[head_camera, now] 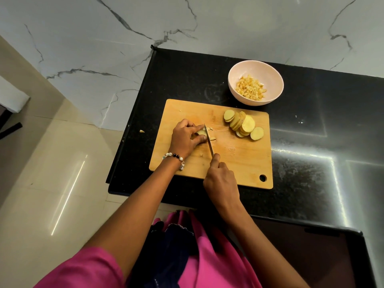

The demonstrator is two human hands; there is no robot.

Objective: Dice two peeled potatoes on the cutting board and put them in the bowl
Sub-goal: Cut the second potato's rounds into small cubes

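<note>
A wooden cutting board [234, 163] lies on the black counter. My left hand [185, 138] pins a small stack of potato slices [201, 133] near the board's middle. My right hand [221, 179] grips a knife [209, 142], its blade standing in the slices just right of my left fingertips. A few cut potato bits [212, 139] lie beside the blade. A fanned pile of round potato slices [243, 125] rests at the board's far right corner. Behind the board stands a pale pink bowl [245, 67] holding diced potato [250, 90].
The black counter [311, 142] ends at its left edge close to the board, with tiled floor below. One potato scrap [142, 131] lies on the counter left of the board. A marble wall rises behind the bowl.
</note>
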